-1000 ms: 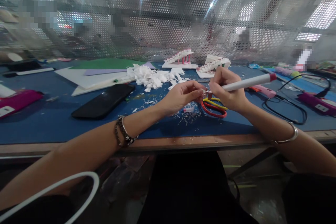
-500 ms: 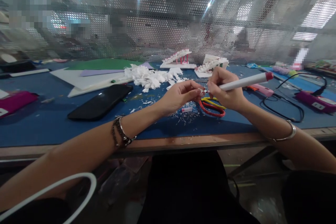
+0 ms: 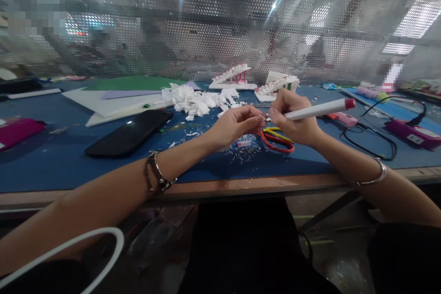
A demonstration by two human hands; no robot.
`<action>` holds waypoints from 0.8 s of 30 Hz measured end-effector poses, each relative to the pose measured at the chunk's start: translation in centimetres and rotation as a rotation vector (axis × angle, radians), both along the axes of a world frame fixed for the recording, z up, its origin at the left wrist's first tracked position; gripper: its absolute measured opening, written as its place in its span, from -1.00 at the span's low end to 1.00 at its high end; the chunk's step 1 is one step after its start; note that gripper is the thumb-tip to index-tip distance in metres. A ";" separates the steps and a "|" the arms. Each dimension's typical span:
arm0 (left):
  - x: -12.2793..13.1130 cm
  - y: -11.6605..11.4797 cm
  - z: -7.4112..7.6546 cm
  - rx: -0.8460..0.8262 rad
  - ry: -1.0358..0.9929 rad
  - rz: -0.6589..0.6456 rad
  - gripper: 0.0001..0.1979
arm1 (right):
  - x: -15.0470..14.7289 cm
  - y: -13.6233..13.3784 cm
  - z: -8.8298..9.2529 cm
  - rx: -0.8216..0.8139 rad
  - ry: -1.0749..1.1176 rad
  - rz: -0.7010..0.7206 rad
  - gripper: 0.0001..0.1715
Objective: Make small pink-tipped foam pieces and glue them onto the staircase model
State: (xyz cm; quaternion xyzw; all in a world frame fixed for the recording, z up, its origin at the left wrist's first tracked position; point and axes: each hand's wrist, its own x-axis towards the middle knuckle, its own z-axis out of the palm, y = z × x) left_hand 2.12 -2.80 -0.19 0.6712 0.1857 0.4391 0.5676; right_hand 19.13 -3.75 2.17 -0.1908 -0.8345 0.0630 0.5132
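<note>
My right hand point(image 3: 298, 117) is closed round a white marker pen point(image 3: 319, 109) with a red end, its writing end pointing left toward my other hand. My left hand point(image 3: 239, 124) pinches a small whitish piece point(image 3: 265, 118), mostly hidden by the fingertips, so its kind cannot be made out. The two hands' fingertips nearly meet over the table. Just below them lie scissors with red and yellow handle loops point(image 3: 280, 148), partly covered by my hands. A pen cap point(image 3: 244, 144) with a pink end rests among white shavings on the blue tabletop point(image 3: 206, 170).
A pile of torn white scraps point(image 3: 193, 100) lies behind my left hand, with a black phone point(image 3: 129, 134) to its left. Two small white stepped models point(image 3: 232, 78) stand at the back. A purple socket block point(image 3: 413, 134) and black cable point(image 3: 370, 151) are on the right.
The view has shifted very slightly. Both hands keep almost the same pose, and the marker's red end has moved a little left and down.
</note>
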 end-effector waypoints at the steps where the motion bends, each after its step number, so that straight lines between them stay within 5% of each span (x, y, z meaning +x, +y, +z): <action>1: 0.0 0.0 0.0 0.002 0.004 0.008 -0.77 | 0.0 0.0 0.0 -0.004 0.011 0.005 -0.76; 24: 0.0 0.1 0.0 0.092 0.055 0.072 -0.69 | -0.1 -0.2 0.0 -0.037 -0.038 -0.024 -0.76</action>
